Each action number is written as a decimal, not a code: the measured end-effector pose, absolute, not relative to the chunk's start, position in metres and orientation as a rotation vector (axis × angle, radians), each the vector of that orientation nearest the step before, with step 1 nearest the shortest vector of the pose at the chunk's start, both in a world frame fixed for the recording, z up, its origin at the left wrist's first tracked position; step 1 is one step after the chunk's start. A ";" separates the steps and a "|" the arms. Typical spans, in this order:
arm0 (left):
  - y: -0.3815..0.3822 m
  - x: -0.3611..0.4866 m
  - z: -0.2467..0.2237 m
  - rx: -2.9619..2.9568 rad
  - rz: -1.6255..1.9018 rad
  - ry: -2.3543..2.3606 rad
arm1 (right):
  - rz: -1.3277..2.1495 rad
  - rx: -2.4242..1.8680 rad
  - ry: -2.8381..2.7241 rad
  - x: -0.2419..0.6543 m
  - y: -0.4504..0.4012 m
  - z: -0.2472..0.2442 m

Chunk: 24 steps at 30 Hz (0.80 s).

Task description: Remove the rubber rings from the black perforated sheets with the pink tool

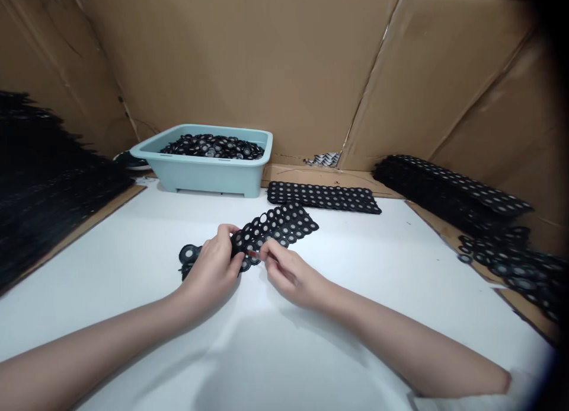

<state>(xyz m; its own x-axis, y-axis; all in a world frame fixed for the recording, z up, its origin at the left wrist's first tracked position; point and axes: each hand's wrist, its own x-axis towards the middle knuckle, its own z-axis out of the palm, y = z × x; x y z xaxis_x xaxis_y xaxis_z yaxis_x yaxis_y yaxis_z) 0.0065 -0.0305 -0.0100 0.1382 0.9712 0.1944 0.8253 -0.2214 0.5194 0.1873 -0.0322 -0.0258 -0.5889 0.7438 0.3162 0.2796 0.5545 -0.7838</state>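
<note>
A black sheet of joined rings with pale round centres (284, 226) lies slantwise over the white table. My left hand (214, 263) is closed on its near left part, thumb and fingers pinching the edge. Between the thumb and fingers of my right hand (288, 271) is a small, thin reddish-brown tool (253, 254), its tip against the sheet beside my left thumb. The tool's exact kind is too small to make out. Left of my left hand, a ring end of the sheet (189, 254) sticks out.
A light blue plastic tub (213, 177) full of loose black rings stands at the back. Behind the sheet lies another ringed strip (324, 197). Dark stacks rise at the left (48, 185) and right (448, 191). Cardboard walls (249, 55) enclose the white table (355, 251).
</note>
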 end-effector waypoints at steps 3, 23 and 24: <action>-0.037 0.011 -0.009 2.108 0.724 1.737 | 0.891 -0.860 -2.122 0.184 -0.035 -0.026; -0.004 -0.014 -0.004 2.495 0.519 1.745 | 1.364 -0.872 -1.854 0.193 -0.019 -0.030; -0.006 -0.013 -0.004 2.569 0.580 1.754 | 1.371 -0.868 -1.843 0.193 -0.019 -0.030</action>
<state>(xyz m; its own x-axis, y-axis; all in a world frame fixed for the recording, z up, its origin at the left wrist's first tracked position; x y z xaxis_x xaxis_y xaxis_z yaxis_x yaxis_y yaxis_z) -0.0131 -0.0058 -0.0037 0.3183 0.8957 0.3105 0.9042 -0.3853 0.1845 0.1926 -0.0187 -0.0299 -0.5526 0.8240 0.1252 0.1170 0.2254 -0.9672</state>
